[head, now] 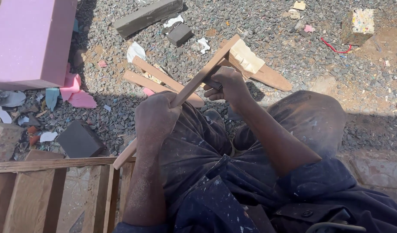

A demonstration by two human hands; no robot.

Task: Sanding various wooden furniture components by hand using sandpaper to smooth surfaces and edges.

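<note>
Wood is the material in hand: in the head view a long thin slat point(194, 84) runs from lower left of centre up to the upper middle of the frame, where its far end meets a short pale block point(246, 57) with a stepped edge. The left hand point(155, 118) is wrapped tight round the slat near its middle, fingers fully closed on it. The right hand point(226, 86) sits higher, just under the block, fingers curled round something small and dark that is too hidden to name, pressed against the slat. It looks like the joint between slat and block is being worked or steadied; any further move would call for a firm left grip so the slat does not twist, and care at the joint. More slats point(159, 80) lie on the gravel point(267, 30) behind, a pink foam slab point(30, 41) fills the upper left, and a wooden frame point(47, 166) sits lower left, cut off by the edge. How block and slat are fastened cannot be seen, and the right fingertips are hidden behind the slat.
</note>
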